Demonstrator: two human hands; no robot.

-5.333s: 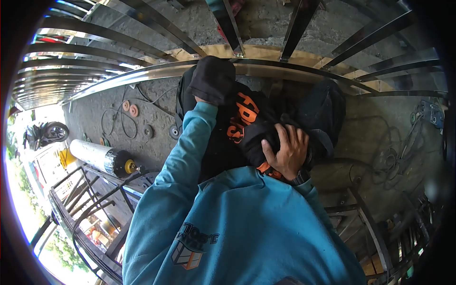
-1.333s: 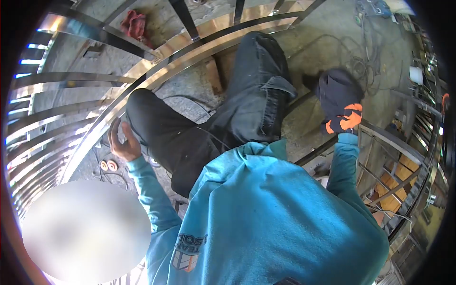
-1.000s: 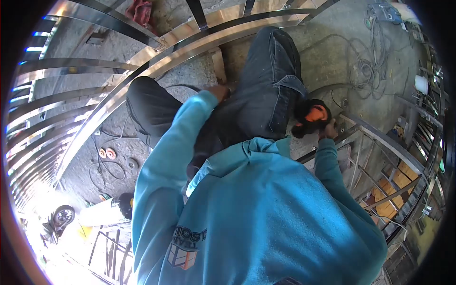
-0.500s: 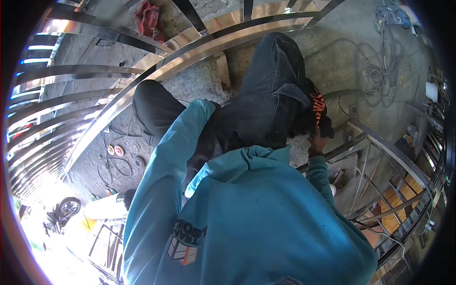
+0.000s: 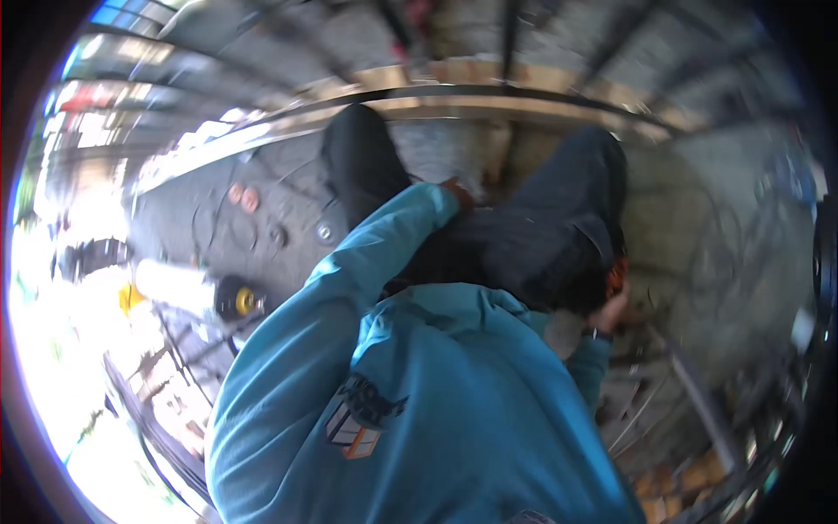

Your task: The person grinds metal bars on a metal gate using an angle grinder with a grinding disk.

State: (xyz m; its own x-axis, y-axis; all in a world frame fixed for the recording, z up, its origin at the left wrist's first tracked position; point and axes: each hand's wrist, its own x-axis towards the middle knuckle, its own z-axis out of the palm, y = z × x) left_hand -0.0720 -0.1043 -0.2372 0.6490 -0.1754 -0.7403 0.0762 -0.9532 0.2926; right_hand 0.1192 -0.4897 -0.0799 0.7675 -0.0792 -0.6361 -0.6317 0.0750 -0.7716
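Note:
My left hand [image 5: 456, 191] is past the end of the teal sleeve [image 5: 384, 240], low between my dark-trousered knees. It is small and blurred, and its fingers cannot be made out. My right hand [image 5: 613, 307], with a dark band at the wrist, is beside my right leg [image 5: 567, 201]. It is against a dark cloth item with orange marks [image 5: 616, 278]; motion blur hides whether the fingers grip it. Just beyond my knees, a long curved metal frame [image 5: 419, 92] with many bars crosses the view.
Two reddish discs [image 5: 250, 200] and a cable lie on the floor at the left. A white and black cylinder [image 5: 188, 288] is lower left. At the right are a metal bar [image 5: 698, 397], coiled cables and a blurred blue machine [image 5: 790, 179].
The view has swung, so my legs, hands and the floor items sit further right and lower. More of my left hand shows past its sleeve. My right hand remains by the dark cloth item.

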